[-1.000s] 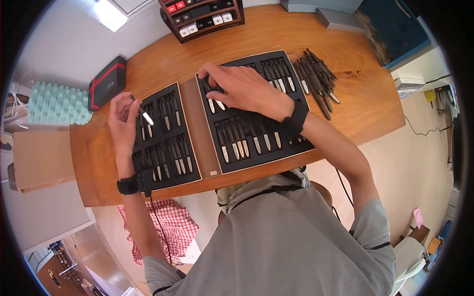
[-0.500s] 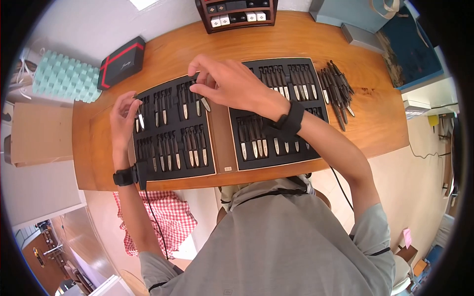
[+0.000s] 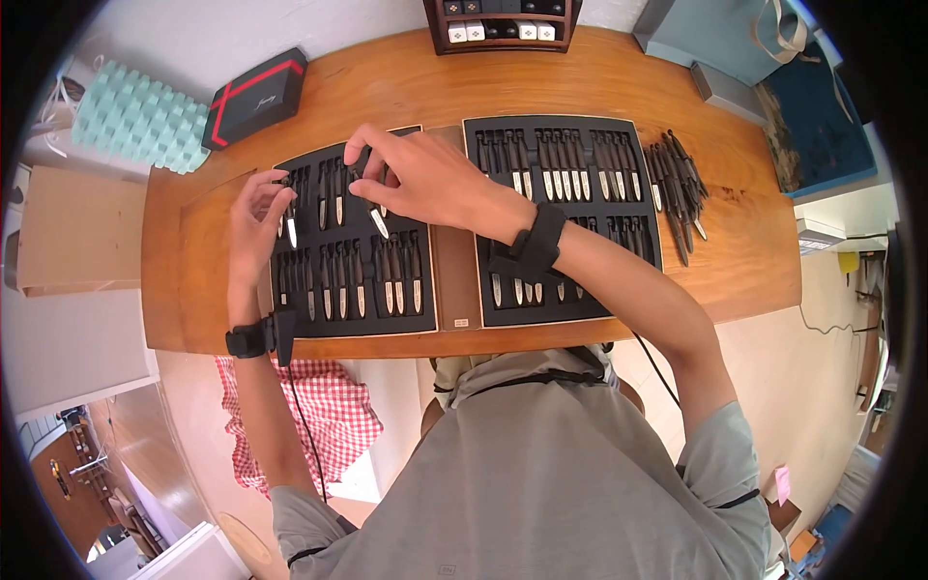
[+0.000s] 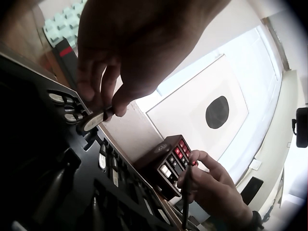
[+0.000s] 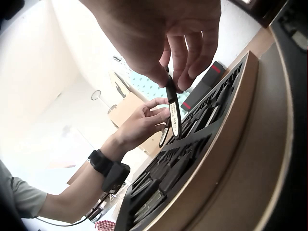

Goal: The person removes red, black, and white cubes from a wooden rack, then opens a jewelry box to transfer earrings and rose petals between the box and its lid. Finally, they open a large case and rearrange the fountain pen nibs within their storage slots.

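Note:
My left hand [image 3: 256,222] pinches a slim dark stick with a pale, lettered end [image 4: 94,121] between thumb and fingers, over the upper left corner of the left black tray [image 3: 319,236]. Over the upper right part of that same tray, my right hand [image 3: 435,184] pinches a second such stick [image 5: 174,113], its pale end hanging down at a slant. Similar sticks lie in rows in the left tray's slots, pale ends toward me. More rows fill the right tray [image 3: 599,209], partly covered by my right wrist. A brown spine [image 3: 456,261] joins the two trays.
Loose dark sticks [image 3: 680,188] lie piled right of the trays. Behind stand a dark box with red ribbon [image 3: 256,101], mint bumpy foam [image 3: 135,118] and a small wooden rack [image 3: 503,29]. A blue box [image 3: 817,126] stands at the far right.
My right hand has moved left from the right tray to over the left tray, carrying a stick. My left hand keeps its stick at the tray's upper left. The head view has shifted.

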The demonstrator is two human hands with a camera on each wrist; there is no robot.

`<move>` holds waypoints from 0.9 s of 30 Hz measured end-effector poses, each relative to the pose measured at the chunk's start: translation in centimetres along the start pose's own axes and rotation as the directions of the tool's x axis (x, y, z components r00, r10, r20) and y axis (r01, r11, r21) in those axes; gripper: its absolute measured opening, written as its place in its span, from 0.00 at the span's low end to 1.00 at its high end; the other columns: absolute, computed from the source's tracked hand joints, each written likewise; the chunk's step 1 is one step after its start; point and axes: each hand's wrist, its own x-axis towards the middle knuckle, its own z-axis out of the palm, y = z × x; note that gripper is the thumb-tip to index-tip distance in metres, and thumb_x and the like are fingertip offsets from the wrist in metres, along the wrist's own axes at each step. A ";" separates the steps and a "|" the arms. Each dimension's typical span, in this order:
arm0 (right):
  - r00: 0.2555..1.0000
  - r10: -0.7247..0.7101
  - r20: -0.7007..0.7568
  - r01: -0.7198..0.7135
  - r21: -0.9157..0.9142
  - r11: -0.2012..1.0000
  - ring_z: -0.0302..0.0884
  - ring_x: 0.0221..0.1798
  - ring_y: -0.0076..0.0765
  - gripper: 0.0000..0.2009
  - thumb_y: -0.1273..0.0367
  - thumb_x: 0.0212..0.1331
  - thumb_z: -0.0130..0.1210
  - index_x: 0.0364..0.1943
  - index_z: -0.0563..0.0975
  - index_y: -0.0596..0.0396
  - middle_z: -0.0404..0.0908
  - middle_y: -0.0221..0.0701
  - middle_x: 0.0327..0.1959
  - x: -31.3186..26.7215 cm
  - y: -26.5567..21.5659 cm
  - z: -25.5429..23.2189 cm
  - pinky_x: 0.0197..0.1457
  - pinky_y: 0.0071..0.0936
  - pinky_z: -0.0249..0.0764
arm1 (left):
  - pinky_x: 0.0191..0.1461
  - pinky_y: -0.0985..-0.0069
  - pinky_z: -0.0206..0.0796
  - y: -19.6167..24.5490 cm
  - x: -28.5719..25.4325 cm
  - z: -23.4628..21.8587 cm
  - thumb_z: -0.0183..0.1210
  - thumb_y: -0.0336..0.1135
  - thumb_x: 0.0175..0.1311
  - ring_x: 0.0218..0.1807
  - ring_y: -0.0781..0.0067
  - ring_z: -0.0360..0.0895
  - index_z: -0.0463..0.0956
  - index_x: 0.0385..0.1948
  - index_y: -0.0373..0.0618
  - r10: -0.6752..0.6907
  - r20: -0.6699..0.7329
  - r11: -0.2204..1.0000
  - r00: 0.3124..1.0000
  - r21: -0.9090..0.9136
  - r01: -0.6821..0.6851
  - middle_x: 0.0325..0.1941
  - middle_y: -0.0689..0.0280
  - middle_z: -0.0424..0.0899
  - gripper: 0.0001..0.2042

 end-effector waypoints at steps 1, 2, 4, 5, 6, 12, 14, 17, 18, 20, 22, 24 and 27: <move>1.000 0.001 0.008 -0.001 0.004 1.000 0.85 0.32 0.38 0.15 0.63 0.67 0.64 0.52 0.74 0.51 0.88 0.33 0.33 0.0 -0.1 0.1 0.36 0.35 0.77 | 0.42 0.84 0.66 0.4 -0.5 0.0 0.62 0.33 0.74 0.43 0.86 0.78 0.78 0.57 0.46 0.000 0.001 1.000 1.000 -0.030 0.000 0.41 0.73 0.85 0.14; 1.000 -0.005 0.017 0.005 0.005 1.000 0.85 0.32 0.38 0.15 0.63 0.67 0.64 0.52 0.74 0.51 0.88 0.33 0.33 0.0 -0.2 0.0 0.36 0.35 0.77 | 0.39 0.86 0.64 0.7 -1.0 -0.1 0.61 0.33 0.74 0.42 0.88 0.77 0.77 0.58 0.47 0.000 -0.002 0.998 1.000 -0.059 -0.001 0.41 0.75 0.84 0.14; 1.000 0.009 0.028 -0.010 0.046 0.999 0.85 0.33 0.37 0.16 0.63 0.67 0.64 0.54 0.75 0.50 0.88 0.33 0.34 -0.2 -0.4 -0.3 0.37 0.34 0.78 | 0.43 0.85 0.66 1.8 -2.5 -0.6 0.62 0.33 0.74 0.43 0.86 0.78 0.78 0.57 0.46 -0.059 -0.020 0.995 0.998 -0.082 0.057 0.41 0.74 0.85 0.14; 0.999 0.007 0.033 -0.008 0.049 0.999 0.85 0.33 0.37 0.16 0.63 0.67 0.64 0.54 0.75 0.50 0.88 0.33 0.34 -0.2 -0.4 -0.3 0.37 0.34 0.78 | 0.46 0.85 0.67 2.1 -3.2 -0.8 0.63 0.33 0.73 0.44 0.83 0.80 0.78 0.57 0.46 -0.112 -0.027 0.989 0.993 -0.105 0.108 0.41 0.72 0.85 0.13; 0.999 0.009 0.036 -0.011 0.049 0.999 0.86 0.33 0.37 0.16 0.63 0.68 0.63 0.55 0.75 0.50 0.89 0.33 0.34 -0.2 -0.3 -0.3 0.37 0.34 0.78 | 0.46 0.85 0.67 1.9 -4.0 -1.1 0.63 0.33 0.73 0.44 0.83 0.80 0.78 0.57 0.46 -0.115 -0.030 0.988 0.993 -0.105 0.111 0.41 0.72 0.85 0.13; 0.998 0.040 0.047 -0.043 0.079 0.996 0.85 0.36 0.40 0.15 0.63 0.68 0.62 0.54 0.76 0.51 0.89 0.34 0.36 0.2 -0.8 0.7 0.42 0.37 0.78 | 0.48 0.84 0.69 -0.2 -7.7 -1.4 0.64 0.30 0.72 0.43 0.83 0.80 0.77 0.56 0.45 -0.126 0.004 0.990 0.992 -0.065 0.126 0.40 0.72 0.84 0.14; 0.998 0.050 0.044 -0.054 0.090 0.995 0.86 0.38 0.44 0.14 0.63 0.67 0.61 0.52 0.77 0.52 0.89 0.35 0.35 0.5 -0.8 1.1 0.45 0.41 0.78 | 0.45 0.84 0.69 -1.0 -8.3 -0.9 0.65 0.27 0.70 0.41 0.83 0.79 0.78 0.54 0.43 -0.078 -0.025 0.996 0.997 -0.051 0.077 0.40 0.72 0.81 0.13; 0.999 0.052 -0.010 -0.052 0.068 0.996 0.86 0.39 0.47 0.14 0.64 0.67 0.61 0.52 0.77 0.53 0.89 0.36 0.35 1.3 0.1 1.7 0.48 0.43 0.77 | 0.42 0.84 0.68 -1.1 -8.9 -0.2 0.66 0.25 0.68 0.40 0.82 0.79 0.79 0.53 0.43 -0.104 -0.014 0.994 0.995 -0.036 0.103 0.40 0.71 0.80 0.13; 0.996 0.079 -0.030 -0.077 0.063 0.995 0.86 0.40 0.47 0.14 0.64 0.67 0.62 0.51 0.76 0.53 0.89 0.36 0.36 1.5 0.3 1.8 0.49 0.44 0.77 | 0.41 0.87 0.65 -1.9 -8.9 0.0 0.67 0.26 0.68 0.36 0.86 0.73 0.79 0.53 0.44 -0.070 -0.016 0.997 0.997 -0.035 0.069 0.40 0.74 0.76 0.14; 0.991 0.127 -0.042 -0.124 0.068 0.990 0.86 0.41 0.48 0.14 0.64 0.66 0.62 0.51 0.77 0.54 0.90 0.37 0.38 1.7 0.5 1.7 0.49 0.43 0.78 | 0.39 0.86 0.63 -1.9 -9.0 0.0 0.68 0.26 0.66 0.34 0.85 0.70 0.81 0.52 0.44 0.011 -0.027 0.994 1.000 0.107 -0.008 0.39 0.74 0.75 0.14; 0.988 0.145 -0.048 -0.143 0.052 0.988 0.87 0.41 0.48 0.14 0.64 0.66 0.62 0.50 0.78 0.54 0.90 0.38 0.38 2.0 0.9 1.8 0.49 0.42 0.78 | 0.37 0.85 0.61 -1.6 -9.0 0.1 0.68 0.26 0.65 0.31 0.84 0.66 0.82 0.52 0.44 0.093 -0.024 0.966 0.995 0.245 -0.084 0.38 0.73 0.74 0.14; 0.985 0.164 -0.054 -0.162 0.035 0.986 0.87 0.42 0.48 0.13 0.64 0.66 0.62 0.49 0.79 0.54 0.90 0.39 0.39 2.3 1.5 2.0 0.49 0.42 0.79 | 0.35 0.82 0.58 -1.3 -9.2 0.3 0.69 0.25 0.64 0.30 0.82 0.61 0.85 0.51 0.45 0.140 -0.058 0.930 0.989 0.351 -0.111 0.36 0.72 0.72 0.14; 0.981 0.183 -0.058 -0.178 0.086 0.980 0.88 0.43 0.47 0.12 0.63 0.65 0.63 0.47 0.81 0.55 0.90 0.39 0.40 2.7 2.4 2.3 0.50 0.41 0.80 | 0.36 0.81 0.60 -1.3 -9.7 0.5 0.69 0.25 0.64 0.31 0.81 0.63 0.84 0.51 0.43 0.176 -0.088 0.919 0.981 0.372 -0.131 0.37 0.70 0.74 0.14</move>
